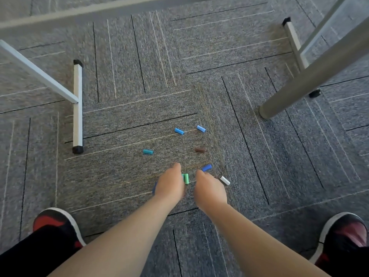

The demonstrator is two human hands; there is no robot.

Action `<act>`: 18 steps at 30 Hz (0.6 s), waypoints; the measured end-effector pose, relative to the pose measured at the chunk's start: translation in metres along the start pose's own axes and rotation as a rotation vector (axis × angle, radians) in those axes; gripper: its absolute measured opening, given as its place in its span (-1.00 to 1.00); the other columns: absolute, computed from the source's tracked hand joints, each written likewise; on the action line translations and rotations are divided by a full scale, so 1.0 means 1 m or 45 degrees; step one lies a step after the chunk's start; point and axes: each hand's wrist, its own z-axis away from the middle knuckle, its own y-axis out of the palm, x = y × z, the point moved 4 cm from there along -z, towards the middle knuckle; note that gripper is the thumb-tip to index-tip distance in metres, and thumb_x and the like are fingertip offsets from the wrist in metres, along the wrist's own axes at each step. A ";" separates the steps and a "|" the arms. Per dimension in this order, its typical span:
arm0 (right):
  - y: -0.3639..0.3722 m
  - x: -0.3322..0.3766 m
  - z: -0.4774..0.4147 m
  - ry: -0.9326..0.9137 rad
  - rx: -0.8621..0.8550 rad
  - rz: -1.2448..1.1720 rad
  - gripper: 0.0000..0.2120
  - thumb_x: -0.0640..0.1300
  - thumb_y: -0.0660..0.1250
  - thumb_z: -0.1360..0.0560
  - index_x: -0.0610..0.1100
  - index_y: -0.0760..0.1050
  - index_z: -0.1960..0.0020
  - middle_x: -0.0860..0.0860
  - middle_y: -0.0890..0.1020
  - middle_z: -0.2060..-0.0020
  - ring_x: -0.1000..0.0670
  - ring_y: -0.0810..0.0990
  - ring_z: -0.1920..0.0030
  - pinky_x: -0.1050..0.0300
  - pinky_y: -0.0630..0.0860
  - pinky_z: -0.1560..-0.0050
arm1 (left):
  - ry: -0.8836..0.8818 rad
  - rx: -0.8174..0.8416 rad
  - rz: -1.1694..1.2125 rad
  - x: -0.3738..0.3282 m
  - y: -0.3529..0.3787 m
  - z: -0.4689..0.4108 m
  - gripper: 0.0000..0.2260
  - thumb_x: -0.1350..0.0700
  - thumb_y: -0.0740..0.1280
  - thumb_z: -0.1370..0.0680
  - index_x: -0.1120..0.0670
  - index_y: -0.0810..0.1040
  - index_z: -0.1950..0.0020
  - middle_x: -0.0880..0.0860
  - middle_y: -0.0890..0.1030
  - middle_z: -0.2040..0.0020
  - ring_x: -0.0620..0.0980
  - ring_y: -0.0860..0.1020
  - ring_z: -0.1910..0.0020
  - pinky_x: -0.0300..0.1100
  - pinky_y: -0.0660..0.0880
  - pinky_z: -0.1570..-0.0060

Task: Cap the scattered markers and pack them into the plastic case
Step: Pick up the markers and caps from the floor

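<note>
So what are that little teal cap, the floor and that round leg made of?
The teal cap is probably plastic: smooth, evenly coloured, slightly glossy. The floor is carpet: grey fuzzy weave, thin stripes, tile seams. The round leg is likely metal tube with a matte grey-beige coat, though blur leaves that open.

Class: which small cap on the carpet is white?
The white cap just right of the right hand; the others are blue, teal, green or brown.
</note>
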 end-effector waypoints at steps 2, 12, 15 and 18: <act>0.002 0.004 -0.002 0.020 0.017 -0.032 -0.74 -0.33 0.19 -0.55 -0.16 0.37 -0.22 -0.09 0.56 -0.13 -0.12 0.61 0.00 0.03 0.50 0.16 | 0.072 0.003 -0.034 0.000 0.002 -0.001 -0.64 0.38 0.23 -0.47 0.00 0.37 -0.15 0.00 0.52 0.15 0.06 0.54 0.18 0.01 0.54 0.22; 0.007 0.019 -0.016 -0.078 -0.002 -0.002 -0.64 -0.38 0.24 -0.51 -0.10 0.34 -0.23 -0.06 0.54 -0.17 -0.15 0.61 -0.02 0.03 0.42 0.22 | 0.178 -0.059 0.082 0.003 0.013 -0.008 -0.89 0.21 0.26 -0.56 0.05 0.47 -0.05 0.02 0.52 0.00 0.06 0.56 0.09 -0.03 0.53 0.04; 0.011 0.019 -0.019 -0.089 0.004 -0.010 -0.66 -0.38 0.25 -0.51 -0.09 0.35 -0.20 -0.05 0.55 -0.14 -0.15 0.61 0.01 0.02 0.45 0.22 | 0.192 -0.112 0.107 0.007 0.016 -0.009 -0.85 0.21 0.27 -0.56 0.19 0.46 -0.12 0.17 0.54 -0.07 0.18 0.55 -0.02 -0.05 0.48 0.02; 0.014 0.017 -0.018 -0.126 -0.013 -0.015 -0.69 -0.34 0.27 -0.51 -0.06 0.35 -0.16 -0.03 0.55 -0.09 -0.13 0.60 0.05 0.01 0.51 0.21 | 0.149 -0.130 0.168 0.009 0.018 -0.010 -0.87 0.22 0.28 -0.56 0.21 0.47 -0.08 0.20 0.54 -0.07 0.19 0.55 -0.02 -0.06 0.46 0.04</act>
